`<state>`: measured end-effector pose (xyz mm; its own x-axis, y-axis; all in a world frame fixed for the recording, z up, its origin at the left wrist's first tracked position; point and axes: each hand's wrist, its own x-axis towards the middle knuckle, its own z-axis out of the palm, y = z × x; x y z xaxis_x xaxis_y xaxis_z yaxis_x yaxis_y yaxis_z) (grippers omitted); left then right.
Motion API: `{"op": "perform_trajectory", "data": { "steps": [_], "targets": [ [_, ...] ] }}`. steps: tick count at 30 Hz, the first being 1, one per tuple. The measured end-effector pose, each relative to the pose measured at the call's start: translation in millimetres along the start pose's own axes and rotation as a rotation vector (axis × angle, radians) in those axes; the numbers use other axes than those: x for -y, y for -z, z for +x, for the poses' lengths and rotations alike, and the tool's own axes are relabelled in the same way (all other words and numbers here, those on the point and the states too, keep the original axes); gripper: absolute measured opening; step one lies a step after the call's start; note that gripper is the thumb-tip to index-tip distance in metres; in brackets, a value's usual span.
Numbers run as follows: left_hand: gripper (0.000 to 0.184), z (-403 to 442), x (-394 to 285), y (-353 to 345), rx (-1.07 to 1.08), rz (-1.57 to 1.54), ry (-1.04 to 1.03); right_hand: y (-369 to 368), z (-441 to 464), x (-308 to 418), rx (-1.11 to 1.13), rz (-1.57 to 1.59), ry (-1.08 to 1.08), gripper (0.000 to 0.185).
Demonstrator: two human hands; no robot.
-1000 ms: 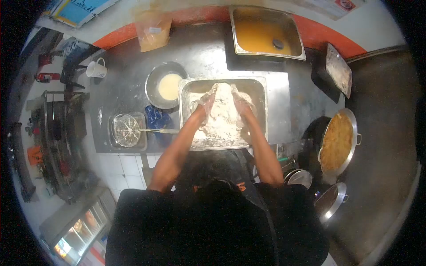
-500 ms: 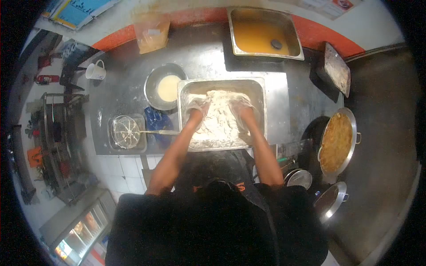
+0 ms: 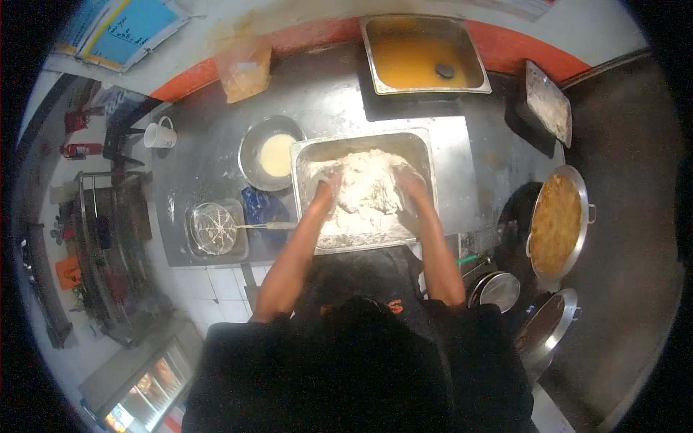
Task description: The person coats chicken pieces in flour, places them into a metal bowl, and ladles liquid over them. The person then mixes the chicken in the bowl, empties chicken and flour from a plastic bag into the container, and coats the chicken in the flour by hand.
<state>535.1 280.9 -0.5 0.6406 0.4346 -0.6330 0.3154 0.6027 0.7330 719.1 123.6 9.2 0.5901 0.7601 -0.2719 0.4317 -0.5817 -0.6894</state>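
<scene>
A heap of white flour-like powder (image 3: 368, 187) lies in a rectangular steel tray (image 3: 432, 155) in front of me. My left hand (image 3: 330, 186) is in the powder at the heap's left side, and my right hand (image 3: 410, 186) is at its right side. Both hands are coated in white, and their fingertips are buried or blurred, so their exact shape is hidden. Behind the tray's left corner stands a round metal bowl (image 3: 249, 155) holding a pale liquid (image 3: 278, 155). A wire strainer (image 3: 214, 228) rests on a clear container, its handle reaching the tray.
A steel pan (image 3: 485, 88) of orange liquid stands at the back, with a plastic bag (image 3: 245, 76) farther left. The white mug (image 3: 159, 135) is at the far left. On the right are a tilted tray (image 3: 550, 105), a large pan of brown food (image 3: 556, 225) and another pan (image 3: 545, 328).
The heap's shape has changed, rounder now than half a second ago. My hands remain at its two sides, having shifted slightly. The whole view has tilted a little.
</scene>
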Motion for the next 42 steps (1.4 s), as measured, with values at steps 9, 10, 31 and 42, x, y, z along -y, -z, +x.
{"op": "perform_trajectory", "data": {
  "steps": [9, 10, 31, 42],
  "targets": [
    [0.036, 1.6, -21.5, -28.4, -0.172, 0.165, 0.019, 34.1, -4.5, 79.7, 0.206, 0.357, -0.171, 0.05],
    [0.037, 3.1, -24.7, -25.0, -0.093, 0.321, 0.117, 41.0, -11.0, 86.2, 0.197, 0.447, -0.221, 0.051],
    [0.052, -76.2, -29.0, -17.3, -0.127, 0.287, 0.157, -1.4, -39.6, 20.0, 0.314, -0.37, -0.226, 0.035],
    [0.063, -49.5, -6.1, -1.2, -0.095, -0.02, 0.136, 54.8, -67.8, 81.0, 0.155, 0.876, -0.502, 0.031]
  ]
}}
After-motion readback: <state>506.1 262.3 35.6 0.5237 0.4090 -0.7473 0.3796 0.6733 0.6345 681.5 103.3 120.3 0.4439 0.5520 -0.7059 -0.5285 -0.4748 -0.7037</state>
